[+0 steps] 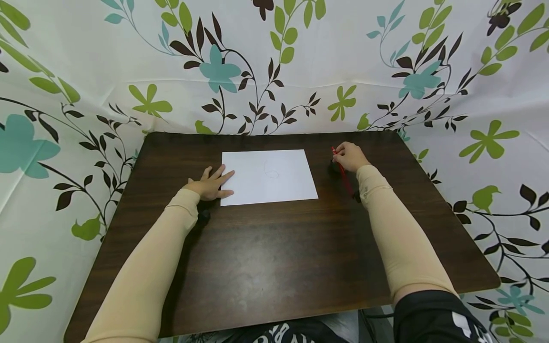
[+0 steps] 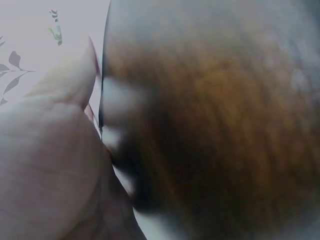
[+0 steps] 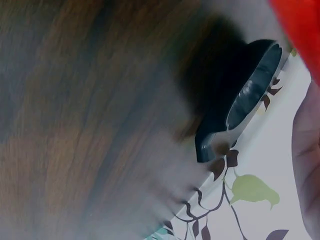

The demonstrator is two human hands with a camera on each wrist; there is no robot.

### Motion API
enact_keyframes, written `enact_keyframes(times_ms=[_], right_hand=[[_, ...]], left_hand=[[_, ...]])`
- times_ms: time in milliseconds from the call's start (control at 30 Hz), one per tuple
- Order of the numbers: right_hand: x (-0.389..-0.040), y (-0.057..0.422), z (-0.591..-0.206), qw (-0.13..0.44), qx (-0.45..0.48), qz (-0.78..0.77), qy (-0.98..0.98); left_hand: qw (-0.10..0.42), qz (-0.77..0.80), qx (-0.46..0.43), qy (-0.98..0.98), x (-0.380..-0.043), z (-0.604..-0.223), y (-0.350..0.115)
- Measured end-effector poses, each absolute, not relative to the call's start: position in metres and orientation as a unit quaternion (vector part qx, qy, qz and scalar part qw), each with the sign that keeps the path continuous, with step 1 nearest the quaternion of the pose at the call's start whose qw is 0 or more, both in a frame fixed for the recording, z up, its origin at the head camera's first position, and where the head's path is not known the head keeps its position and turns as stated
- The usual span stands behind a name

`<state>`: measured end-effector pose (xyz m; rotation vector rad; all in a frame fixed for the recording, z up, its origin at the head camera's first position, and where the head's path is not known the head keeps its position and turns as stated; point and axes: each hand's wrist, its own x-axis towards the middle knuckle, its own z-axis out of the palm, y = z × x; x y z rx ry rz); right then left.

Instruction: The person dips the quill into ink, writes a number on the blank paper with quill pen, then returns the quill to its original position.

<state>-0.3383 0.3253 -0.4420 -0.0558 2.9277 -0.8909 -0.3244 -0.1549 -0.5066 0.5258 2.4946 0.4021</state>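
Observation:
A white sheet of paper (image 1: 291, 176) lies on the dark table, with a faint thin line shaped like a 6 near its middle. My left hand (image 1: 210, 186) rests on the paper's left edge, fingers spread. In the left wrist view that hand (image 2: 55, 150) fills the left side, close and blurred. To the right of the paper, my right hand (image 1: 349, 156) pinches a slim red pencil (image 1: 343, 175), which slants down toward the wrist. Close by that hand is a small black glossy object (image 3: 252, 95), mostly covered by the hand in the head view.
The dark wood-grain table (image 1: 257, 267) reaches from the person's lap to a white curtain (image 1: 128, 47) printed with leaves and flowers, which hangs behind it and along both sides. Small black wrist cameras sit under both wrists.

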Motion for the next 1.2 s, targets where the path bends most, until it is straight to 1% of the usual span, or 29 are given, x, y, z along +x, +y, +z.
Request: enact_keyframes(times_ms=[133,500,833,1200], right_hand=[[-0.335,0.332,-0.442,0.019,0.000,-0.287,0.958],[-0.330,0.351,-0.446,-0.002,0.028,-0.254,0.967],[-0.324,0.367,-0.452,0.009,0.050,-0.215,0.975],[-0.324,0.383,-0.460,0.040,0.068,-0.182,0.980]], left_hand=[[0.276,0.148,0.196,0.929,-0.324,-0.506,-0.155],[0.277,0.150,0.193,0.929,-0.326,-0.508,-0.156],[0.273,0.157,0.192,0.929,-0.326,-0.510,-0.156],[0.272,0.154,0.195,0.930,-0.328,-0.512,-0.157]])
